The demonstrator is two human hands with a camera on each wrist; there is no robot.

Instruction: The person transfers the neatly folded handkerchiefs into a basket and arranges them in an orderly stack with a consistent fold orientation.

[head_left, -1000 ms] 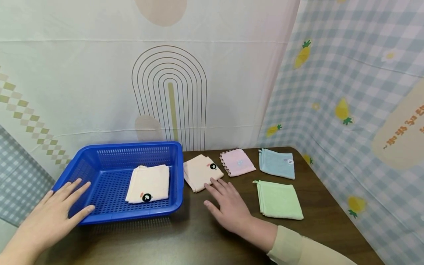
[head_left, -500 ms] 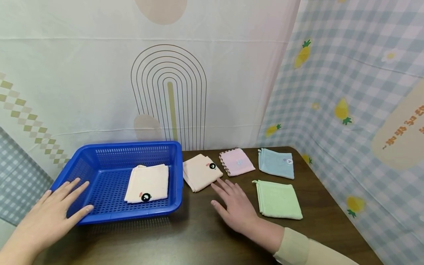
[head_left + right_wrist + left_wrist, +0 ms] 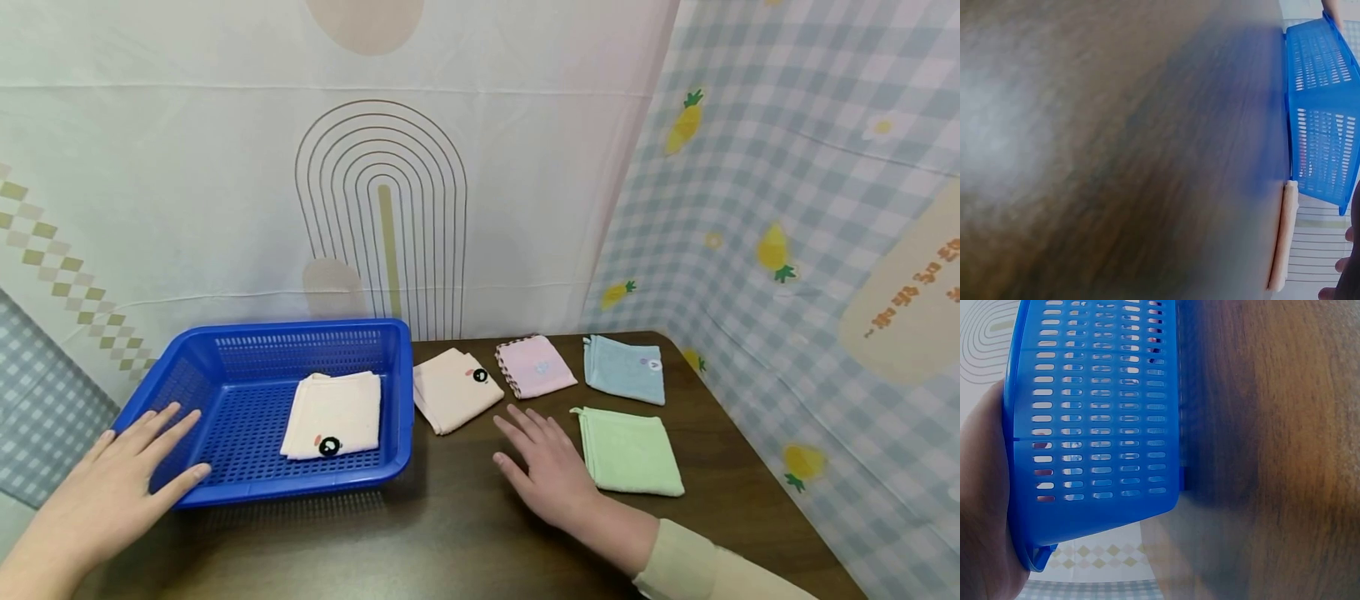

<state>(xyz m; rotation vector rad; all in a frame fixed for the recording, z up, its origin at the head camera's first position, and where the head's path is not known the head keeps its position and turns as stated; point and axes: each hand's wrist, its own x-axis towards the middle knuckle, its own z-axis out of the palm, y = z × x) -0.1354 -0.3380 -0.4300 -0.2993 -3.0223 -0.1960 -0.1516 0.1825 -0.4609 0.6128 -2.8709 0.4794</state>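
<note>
My left hand [image 3: 120, 487] lies with spread fingers over the near left corner of a blue plastic basket [image 3: 296, 486]. In the left wrist view that hand [image 3: 982, 494] rests along the rim of the perforated basket wall [image 3: 1100, 425]. Inside the basket is a folded cream towel [image 3: 341, 412] with an embroidered eye. My right hand [image 3: 551, 471] is over the table, fingers extended and holding nothing, just left of a folded light green towel [image 3: 630, 454]. A second cream towel [image 3: 453, 392] lies beside the basket, beyond the right fingertips.
Behind the right hand lie a folded pink towel [image 3: 538, 367] with a checked edge and a folded blue towel [image 3: 626, 371]. The brown table [image 3: 420, 542] ends at a white patterned curtain [image 3: 525, 208] behind and a checked curtain [image 3: 825, 292] on the right.
My right hand has drawn away from the cream towel beside the basket, moving right and slightly toward me. The left hand, basket and towels stay essentially in place.
</note>
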